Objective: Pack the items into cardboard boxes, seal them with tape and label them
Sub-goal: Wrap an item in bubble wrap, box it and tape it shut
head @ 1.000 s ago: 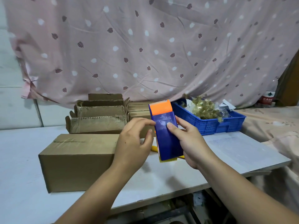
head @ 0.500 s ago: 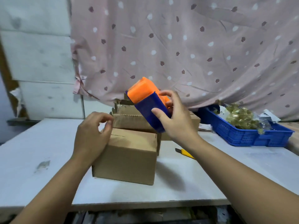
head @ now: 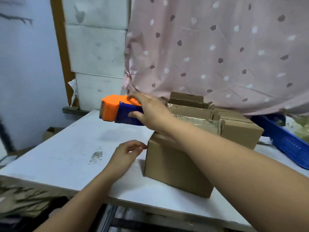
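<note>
The right hand (head: 151, 113) hides the rear of the orange-and-blue plastic tape dispenser (head: 119, 110), fingers clamped across its top, thumb on its side, held lengthwise above the white table (head: 66, 148). The left hand (head: 124, 154), fingers loosely curled, touches the closed brown cardboard box (head: 173, 166) at its near corner.

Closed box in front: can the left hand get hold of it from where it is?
Probably yes. The left hand sits at the box's left edge, fingertips about touching it, with bare table around. The right hand holds the tape dispenser higher up, clear of that side.
</note>
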